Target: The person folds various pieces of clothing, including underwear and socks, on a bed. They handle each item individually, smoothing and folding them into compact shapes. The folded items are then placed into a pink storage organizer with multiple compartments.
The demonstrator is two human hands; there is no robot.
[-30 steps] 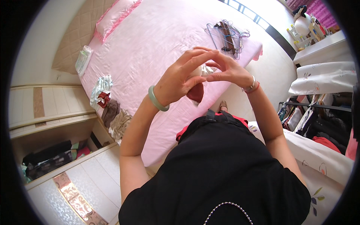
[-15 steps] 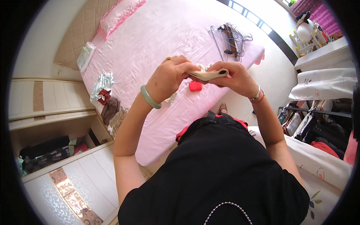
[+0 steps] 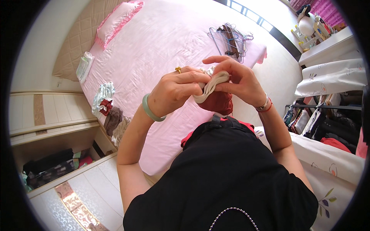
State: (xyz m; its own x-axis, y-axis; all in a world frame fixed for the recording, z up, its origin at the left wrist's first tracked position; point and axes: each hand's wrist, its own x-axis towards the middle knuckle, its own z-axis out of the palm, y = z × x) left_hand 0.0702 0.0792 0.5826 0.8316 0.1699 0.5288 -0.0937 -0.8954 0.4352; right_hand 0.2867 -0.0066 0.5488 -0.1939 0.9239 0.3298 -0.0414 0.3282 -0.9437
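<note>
Above the near right edge of the bed, both my hands grip a bunched cream cloth band (image 3: 210,88) between them. My left hand (image 3: 173,90) pinches its left side, with the fingers curled round it. On the other side my right hand (image 3: 241,82) holds it between thumb and fingers, the index finger raised. Dark red cloth (image 3: 216,103) hangs right below the band; whether the two are one piece I cannot tell. A bit of white frilly fabric shows behind the fingers. The kind of garment cannot be made out.
Crumpled clothes (image 3: 111,113) lie along the left side of the pink bed (image 3: 169,42). Several hangers (image 3: 231,40) are heaped at its far right. An open drawer (image 3: 90,148) with dark clothes is at left; a clothes rack (image 3: 320,107) stands at right.
The cream band was a flat, folded strip and is now tilted and bunched. More dark red cloth shows beneath it. My right index finger has lifted, and both hands have turned.
</note>
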